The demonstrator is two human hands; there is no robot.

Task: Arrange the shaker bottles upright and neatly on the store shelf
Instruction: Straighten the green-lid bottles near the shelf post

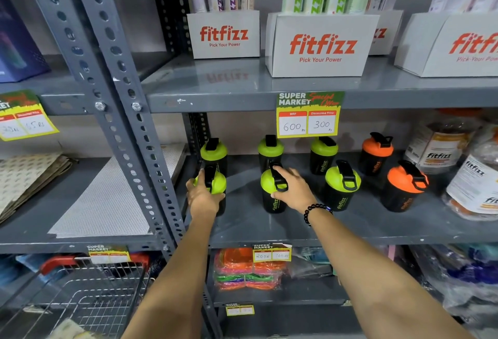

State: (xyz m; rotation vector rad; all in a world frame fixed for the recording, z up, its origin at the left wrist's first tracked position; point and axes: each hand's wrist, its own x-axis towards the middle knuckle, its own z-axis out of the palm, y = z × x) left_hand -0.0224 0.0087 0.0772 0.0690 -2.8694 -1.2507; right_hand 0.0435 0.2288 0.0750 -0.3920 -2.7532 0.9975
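Several black shaker bottles stand upright in two rows on the grey middle shelf [350, 228]. My left hand [202, 196] grips the front-left bottle [215, 182] by its green lid. My right hand [293, 188] holds the green lid of the front-middle bottle [273, 193]. Further right in the front row stand a green-lidded bottle [341, 185] and an orange-lidded bottle [404, 188]. Behind them are three green-lidded bottles [213, 151] [270, 150] [323, 154] and an orange-lidded one [376, 153].
A slotted steel post [129, 112] rises just left of my left hand. Clear jars of product [442, 147] crowd the shelf's right end. White boxes of tubes [320, 45] fill the shelf above, with a price tag [308, 115] hanging from its edge. A wire basket [89, 290] sits at lower left.
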